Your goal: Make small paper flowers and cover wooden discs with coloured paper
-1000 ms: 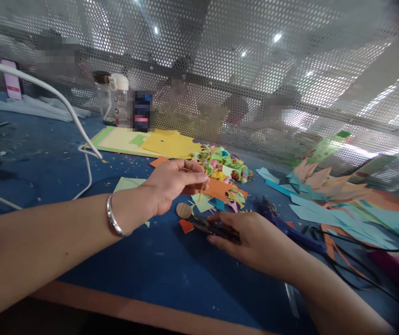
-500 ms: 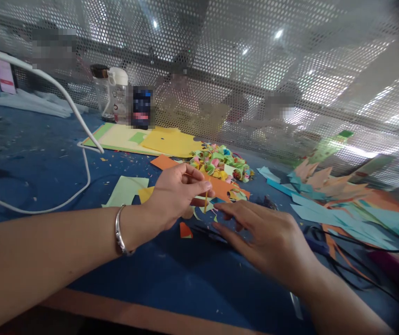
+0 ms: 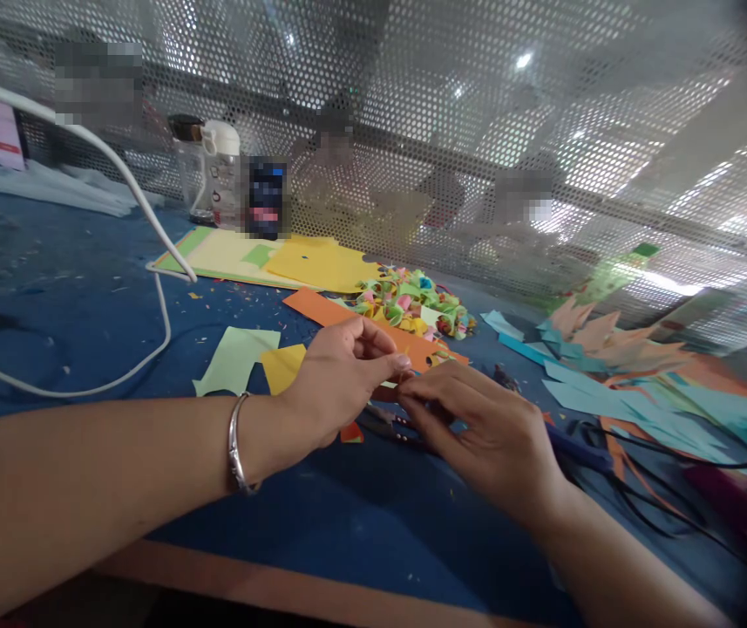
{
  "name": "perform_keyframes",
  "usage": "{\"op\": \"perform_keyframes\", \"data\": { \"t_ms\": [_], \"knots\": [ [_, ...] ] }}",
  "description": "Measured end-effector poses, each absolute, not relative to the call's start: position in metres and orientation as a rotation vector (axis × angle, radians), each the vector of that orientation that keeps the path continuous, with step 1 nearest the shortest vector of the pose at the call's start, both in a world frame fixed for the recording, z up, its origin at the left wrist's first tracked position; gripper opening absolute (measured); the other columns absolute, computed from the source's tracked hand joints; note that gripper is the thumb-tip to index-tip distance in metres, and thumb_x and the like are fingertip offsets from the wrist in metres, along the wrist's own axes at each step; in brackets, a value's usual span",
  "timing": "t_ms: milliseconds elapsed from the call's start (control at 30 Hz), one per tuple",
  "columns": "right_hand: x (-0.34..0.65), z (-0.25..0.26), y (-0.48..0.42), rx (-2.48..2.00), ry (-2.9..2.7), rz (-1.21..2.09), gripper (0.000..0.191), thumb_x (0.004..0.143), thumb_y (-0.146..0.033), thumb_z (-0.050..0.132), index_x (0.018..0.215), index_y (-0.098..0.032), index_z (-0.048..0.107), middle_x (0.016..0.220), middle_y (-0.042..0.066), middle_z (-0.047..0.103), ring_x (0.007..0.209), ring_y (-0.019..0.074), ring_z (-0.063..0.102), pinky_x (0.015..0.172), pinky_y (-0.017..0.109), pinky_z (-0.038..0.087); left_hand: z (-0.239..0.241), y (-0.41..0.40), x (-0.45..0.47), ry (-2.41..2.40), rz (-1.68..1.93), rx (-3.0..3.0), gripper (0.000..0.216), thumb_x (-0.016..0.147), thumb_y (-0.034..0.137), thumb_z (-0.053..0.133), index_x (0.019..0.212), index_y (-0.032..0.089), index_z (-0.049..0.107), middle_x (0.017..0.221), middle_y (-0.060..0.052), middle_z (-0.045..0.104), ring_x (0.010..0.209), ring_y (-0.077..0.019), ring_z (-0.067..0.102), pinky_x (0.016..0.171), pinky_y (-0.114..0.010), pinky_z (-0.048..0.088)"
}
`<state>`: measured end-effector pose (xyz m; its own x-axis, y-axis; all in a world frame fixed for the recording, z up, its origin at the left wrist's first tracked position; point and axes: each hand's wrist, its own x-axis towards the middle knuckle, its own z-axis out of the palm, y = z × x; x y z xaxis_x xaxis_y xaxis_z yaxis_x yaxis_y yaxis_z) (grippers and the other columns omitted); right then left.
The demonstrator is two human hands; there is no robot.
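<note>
My left hand [image 3: 347,371], with a silver bangle at its wrist, pinches a thin yellow paper strip [image 3: 407,350] between thumb and fingers. Only a sliver of the strip shows. Against those fingertips, my right hand [image 3: 487,427] is closed in a pinch at the strip's lower part, which the fingers mostly hide. Behind both hands lies a long orange paper piece [image 3: 314,304]. A yellow paper piece [image 3: 283,367] and a pale green one [image 3: 235,359] are left of my left hand. Beneath the hands, a small red-orange scrap [image 3: 351,433] is partly covered.
A heap of curled paper bits [image 3: 412,303] sits behind the hands, beside yellow sheets [image 3: 321,263]. Bottles [image 3: 222,174] and a phone [image 3: 267,199] stand by the perforated screen [image 3: 412,105]. A white cable [image 3: 118,166] arches at left. Blue paper strips [image 3: 614,406] and a dark blue-handled tool [image 3: 579,449] lie right.
My right hand has closed from spread fingers into a pinch and met my left fingertips. My left hand has shifted slightly right, and the strip has become mostly hidden.
</note>
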<state>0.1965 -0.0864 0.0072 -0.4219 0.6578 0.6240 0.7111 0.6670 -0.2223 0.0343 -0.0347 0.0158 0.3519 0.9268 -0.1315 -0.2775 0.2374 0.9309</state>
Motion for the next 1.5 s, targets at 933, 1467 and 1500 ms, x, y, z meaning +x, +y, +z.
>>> {"op": "perform_keyframes", "data": {
  "t_ms": [933,1467,1500],
  "knots": [
    [0.203,0.010,-0.077,-1.372,-1.771,0.348,0.017,0.084,-0.034,0.070,0.089,-0.019,0.065,0.077,0.001,0.065,0.057,0.0107,0.057,0.051,0.023,0.048,0.005,-0.036,0.027,0.666,0.874,1.336,0.037,0.072,0.007,0.071,0.104,0.018,0.056,0.082,-0.002,0.070,0.075,-0.0128,0.067,0.069,-0.025,0.052],
    [0.203,0.012,-0.079,-1.349,-1.799,0.474,0.017,0.087,-0.036,0.067,0.087,-0.019,0.069,0.071,0.001,0.066,0.055,0.0110,0.056,0.048,0.023,0.047,0.002,-0.034,0.027,0.703,0.816,1.355,0.036,0.072,0.015,0.073,0.103,0.019,0.056,0.080,-0.003,0.071,0.073,-0.0149,0.067,0.069,-0.029,0.053],
    [0.203,0.012,-0.079,-1.348,-1.789,0.477,0.018,0.086,-0.037,0.067,0.087,-0.019,0.069,0.072,0.001,0.066,0.055,0.0110,0.056,0.048,0.023,0.047,0.002,-0.034,0.027,0.709,0.815,1.349,0.037,0.072,0.015,0.073,0.104,0.019,0.056,0.080,-0.003,0.070,0.073,-0.0147,0.066,0.069,-0.028,0.053]
  ]
}}
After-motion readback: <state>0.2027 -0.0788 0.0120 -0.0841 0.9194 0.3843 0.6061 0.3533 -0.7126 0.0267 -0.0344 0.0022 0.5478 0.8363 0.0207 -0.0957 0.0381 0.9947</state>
